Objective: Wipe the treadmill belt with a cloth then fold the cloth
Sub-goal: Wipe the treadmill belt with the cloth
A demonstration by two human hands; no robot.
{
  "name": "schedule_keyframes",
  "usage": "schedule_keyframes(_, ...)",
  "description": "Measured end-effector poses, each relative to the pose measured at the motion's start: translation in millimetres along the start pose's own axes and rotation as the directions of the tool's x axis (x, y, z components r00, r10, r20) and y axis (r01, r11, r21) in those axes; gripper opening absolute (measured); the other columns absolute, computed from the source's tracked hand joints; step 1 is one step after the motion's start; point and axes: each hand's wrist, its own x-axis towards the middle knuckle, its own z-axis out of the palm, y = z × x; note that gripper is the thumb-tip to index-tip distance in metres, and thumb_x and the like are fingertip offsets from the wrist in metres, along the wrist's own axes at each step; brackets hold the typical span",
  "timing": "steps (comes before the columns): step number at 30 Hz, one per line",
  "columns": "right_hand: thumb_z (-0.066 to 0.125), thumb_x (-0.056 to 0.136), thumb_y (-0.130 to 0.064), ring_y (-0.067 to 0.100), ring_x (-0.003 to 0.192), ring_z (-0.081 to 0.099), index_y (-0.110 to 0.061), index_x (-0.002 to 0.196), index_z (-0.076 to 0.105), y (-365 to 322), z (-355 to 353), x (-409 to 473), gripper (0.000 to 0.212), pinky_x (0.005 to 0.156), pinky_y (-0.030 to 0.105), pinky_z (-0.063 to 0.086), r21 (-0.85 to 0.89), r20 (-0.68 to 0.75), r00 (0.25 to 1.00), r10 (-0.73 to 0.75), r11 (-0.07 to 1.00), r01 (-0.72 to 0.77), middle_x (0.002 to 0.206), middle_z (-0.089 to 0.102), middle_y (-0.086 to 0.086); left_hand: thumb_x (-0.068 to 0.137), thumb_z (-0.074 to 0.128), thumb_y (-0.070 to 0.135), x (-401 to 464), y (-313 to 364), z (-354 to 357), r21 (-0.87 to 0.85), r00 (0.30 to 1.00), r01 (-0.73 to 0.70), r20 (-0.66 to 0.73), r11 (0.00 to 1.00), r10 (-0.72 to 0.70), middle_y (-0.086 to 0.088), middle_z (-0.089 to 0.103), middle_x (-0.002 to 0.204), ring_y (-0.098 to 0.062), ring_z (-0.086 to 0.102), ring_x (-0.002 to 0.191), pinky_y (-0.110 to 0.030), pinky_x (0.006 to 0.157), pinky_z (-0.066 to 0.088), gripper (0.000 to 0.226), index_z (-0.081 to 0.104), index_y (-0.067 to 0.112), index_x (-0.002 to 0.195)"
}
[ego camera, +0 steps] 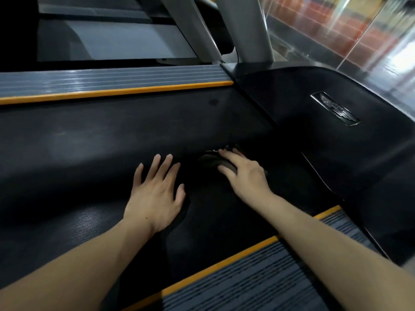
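Observation:
The black treadmill belt (89, 142) runs across the middle of the view. A black cloth (215, 212) lies spread on it near the motor cover and is hard to tell from the belt. My left hand (155, 194) lies flat with straight, spread fingers, its palm pressing on the cloth's left edge. My right hand (242, 173) reaches to the cloth's far end, where a bunched fold (208, 160) sits between thumb and fingers, which pinch it.
The glossy black motor cover (325, 135) with a metal badge rises at the right. Ribbed grey side rails with orange strips border the belt, far (112, 79) and near (258, 281). Grey uprights (249, 28) stand behind, and a second treadmill lies beyond.

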Motion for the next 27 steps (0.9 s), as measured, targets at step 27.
schedule_keyframes(27, 0.063, 0.095, -0.034, 0.030, 0.126, 0.055, -0.028, 0.139, 0.056, 64, -65, 3, 0.045, 0.108, 0.040, 0.042, -0.058, -0.231, 0.910, 0.343, 0.929, -0.365, 0.135, 0.061, 0.007, 0.093, 0.014, 0.057, 2, 3, -2, 0.002, 1.000, 0.000, -0.003, 1.000, 0.000, 0.004, 0.014, 0.169, -0.018, -0.003, 0.157, -0.052, 0.125, 0.004, 0.071, 0.030, 0.027, 0.157)
